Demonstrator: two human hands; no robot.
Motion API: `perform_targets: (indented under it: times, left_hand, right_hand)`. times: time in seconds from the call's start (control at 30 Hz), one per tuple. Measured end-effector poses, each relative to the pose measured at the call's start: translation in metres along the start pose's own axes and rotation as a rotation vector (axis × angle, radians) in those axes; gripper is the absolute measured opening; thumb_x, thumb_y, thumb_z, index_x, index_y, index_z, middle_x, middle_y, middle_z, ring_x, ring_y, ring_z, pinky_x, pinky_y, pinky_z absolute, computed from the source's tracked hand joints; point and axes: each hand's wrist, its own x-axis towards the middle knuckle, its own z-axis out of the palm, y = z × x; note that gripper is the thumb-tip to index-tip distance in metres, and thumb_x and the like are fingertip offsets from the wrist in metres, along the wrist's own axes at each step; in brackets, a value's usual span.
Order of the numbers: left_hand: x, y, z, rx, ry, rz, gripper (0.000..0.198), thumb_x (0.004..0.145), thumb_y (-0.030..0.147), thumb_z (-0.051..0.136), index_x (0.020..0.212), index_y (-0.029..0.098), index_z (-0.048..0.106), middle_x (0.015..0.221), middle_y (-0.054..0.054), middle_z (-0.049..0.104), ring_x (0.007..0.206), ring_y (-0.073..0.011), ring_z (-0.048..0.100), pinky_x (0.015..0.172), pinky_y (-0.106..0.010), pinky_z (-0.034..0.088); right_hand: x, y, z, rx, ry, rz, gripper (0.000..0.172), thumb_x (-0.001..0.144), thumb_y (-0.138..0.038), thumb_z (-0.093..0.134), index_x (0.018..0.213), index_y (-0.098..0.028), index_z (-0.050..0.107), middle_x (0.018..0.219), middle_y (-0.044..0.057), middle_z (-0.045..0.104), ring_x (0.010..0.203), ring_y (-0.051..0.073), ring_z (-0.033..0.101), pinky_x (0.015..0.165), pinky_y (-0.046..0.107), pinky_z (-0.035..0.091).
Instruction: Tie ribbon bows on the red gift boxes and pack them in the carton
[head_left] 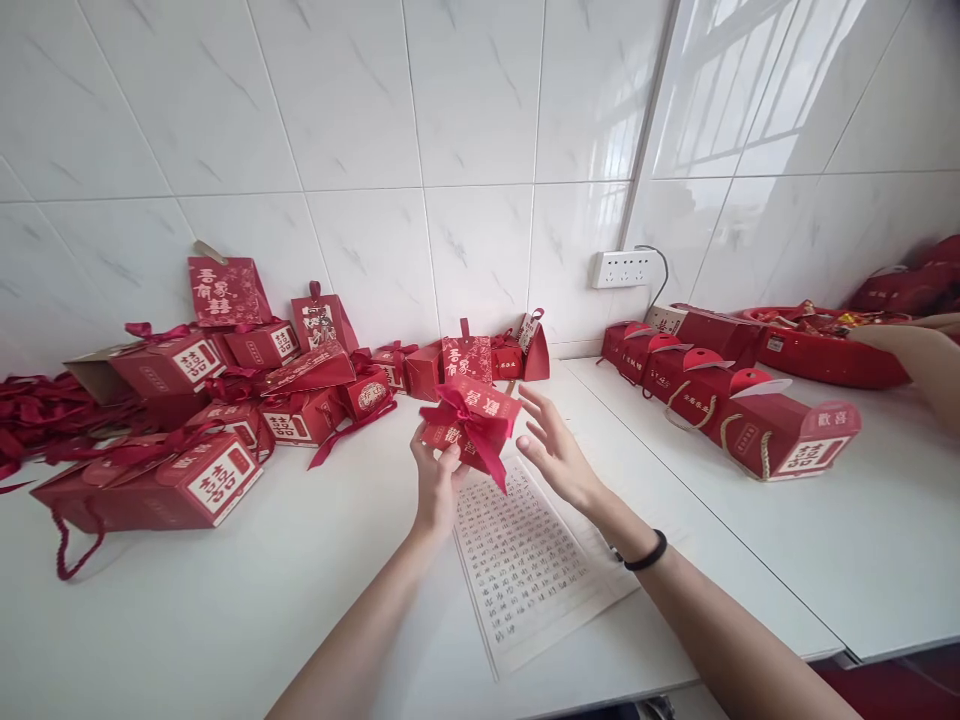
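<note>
Two hands, one small red box [487, 400], above the printed sheet [525, 570].
Left hand [437, 478] pinching its lower edge; right hand [551, 450] open, fingers spread, just beside, not touching. Best gripped lightly, probably, sparing the ribbon bow [466, 412]. Heaped red boxes [217, 400] left of the sheet.

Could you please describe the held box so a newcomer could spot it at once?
Look at the white table, above the printed sheet. The left hand holds a small red box there. Alone among the other boxes, it is off the table, its ribbon bow in front.
</note>
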Motion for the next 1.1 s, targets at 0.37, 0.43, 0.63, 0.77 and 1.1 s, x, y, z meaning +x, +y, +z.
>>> perform_targets:
  times: [0.37, 0.43, 0.63, 0.77, 1.1]
  left_hand:
    - [-0.007, -0.008, 0.001, 0.278, -0.182, -0.080, 0.053, 0.072, 0.044, 0.065, 0.118, 0.025, 0.047, 0.122, -0.009, 0.053, 0.115, -0.0276, 0.053, 0.089, -0.042, 0.049]
    - [-0.002, -0.008, -0.005, 0.365, -0.247, -0.065, 0.059, 0.069, 0.039, 0.069, 0.122, 0.026, 0.046, 0.123, -0.009, 0.053, 0.119, -0.0291, 0.051, 0.090, -0.041, 0.049]
    - [0.028, 0.007, -0.027, 0.390, -0.217, -0.126, 0.049, 0.062, 0.035, 0.071, 0.108, 0.023, 0.057, 0.127, -0.010, 0.054, 0.129, -0.0329, 0.040, 0.101, -0.048, 0.038]
    - [0.027, 0.012, -0.029, 0.191, -0.297, -0.166, 0.071, 0.068, 0.057, 0.065, 0.129, 0.030, 0.041, 0.139, -0.007, 0.044, 0.129, -0.0296, 0.042, 0.101, -0.045, 0.040]
    - [0.013, 0.021, -0.015, 0.363, -0.378, -0.188, 0.092, 0.056, 0.050, 0.079, 0.131, 0.026, 0.031, 0.133, -0.011, 0.046, 0.130, -0.0303, 0.038, 0.096, -0.041, 0.045]
  right_hand:
    - [0.001, 0.005, 0.003, 0.263, -0.118, 0.109, 0.089, 0.077, -0.052, 0.069, 0.145, -0.037, 0.015, 0.153, 0.006, 0.015, 0.136, 0.031, 0.025, 0.098, 0.049, 0.045]
    - [0.004, 0.009, -0.003, 0.281, -0.086, 0.140, 0.086, 0.079, -0.048, 0.068, 0.145, -0.037, 0.014, 0.151, 0.007, 0.019, 0.132, 0.030, 0.034, 0.100, 0.050, 0.043]
    - [0.009, 0.021, -0.017, 0.253, -0.057, 0.200, 0.079, 0.080, -0.041, 0.066, 0.144, -0.032, 0.021, 0.144, 0.008, 0.036, 0.125, 0.027, 0.043, 0.103, 0.047, 0.039]
    - [0.007, 0.025, -0.014, 0.309, -0.217, 0.277, 0.078, 0.076, -0.034, 0.070, 0.142, -0.032, 0.029, 0.147, 0.006, 0.033, 0.123, 0.028, 0.046, 0.103, 0.046, 0.039]
    - [0.004, 0.033, -0.010, 0.368, -0.343, 0.296, 0.063, 0.081, -0.030, 0.061, 0.138, -0.029, 0.035, 0.138, 0.003, 0.045, 0.122, 0.024, 0.046, 0.105, 0.041, 0.037]
